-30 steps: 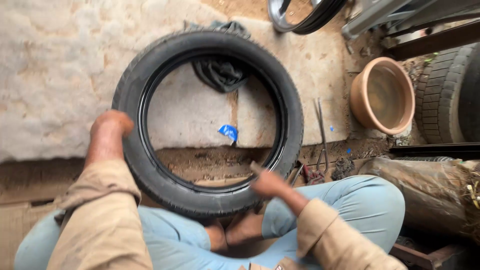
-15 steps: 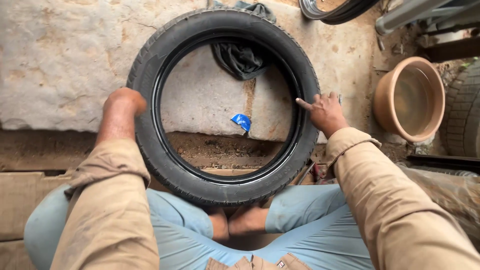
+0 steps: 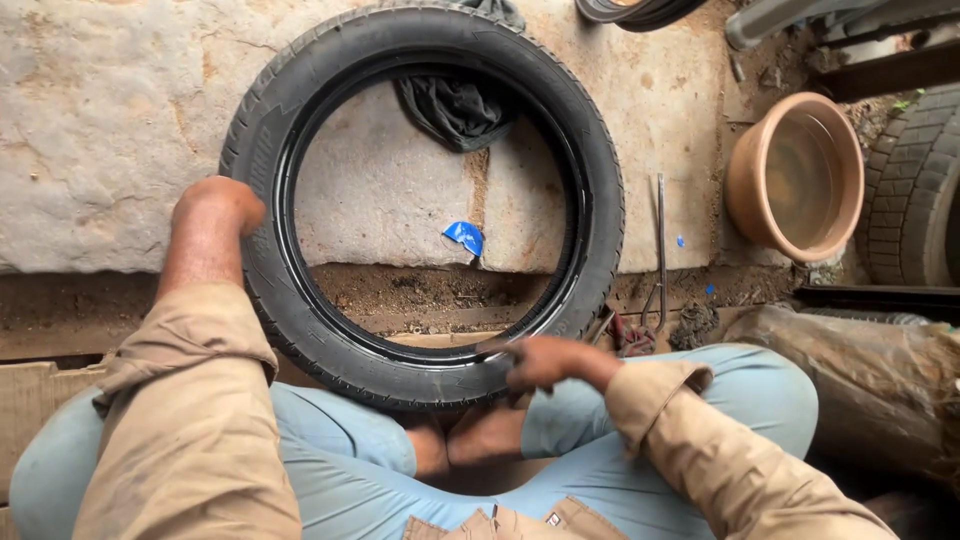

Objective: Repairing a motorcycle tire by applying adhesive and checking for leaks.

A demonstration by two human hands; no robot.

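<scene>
Black rubber filled the middle of the frame: a tyre (image 3: 425, 190) lay flat on its sidewall across a pale stone slab (image 3: 100, 120) and the dirt strip below it, its open centre facing straight up at the camera. Being a ring, it had no real long axis; its near rim rested against the seated person's crossed legs (image 3: 340, 470) at the lower centre, its far rim reached the top edge of the frame.

The left hand (image 3: 215, 205) sat on the tyre's left sidewall at centre left, bent over the rubber; its fingers were hidden behind the wrist, so whether that grip was pressed together or spread I could not tell. The right hand (image 3: 545, 360) lay on the tyre's lower rim at lower centre, slightly blurred, fingers curled down onto the bead rather than spread; whether they pinched anything was not clear.

Inside the ring, a small crumpled blue scrap (image 3: 465, 237) lay on the slab's lower edge. A dark cloth (image 3: 455, 108) sat just inside the upper rim. Right of the tyre, a thin metal tool (image 3: 660, 250) lay upright in the frame, and a terracotta-coloured bowl (image 3: 795, 175) stood at the upper right, near another tyre (image 3: 915, 190) at the right edge. A brown sack-like bundle (image 3: 860, 380) lay at the lower right.
</scene>
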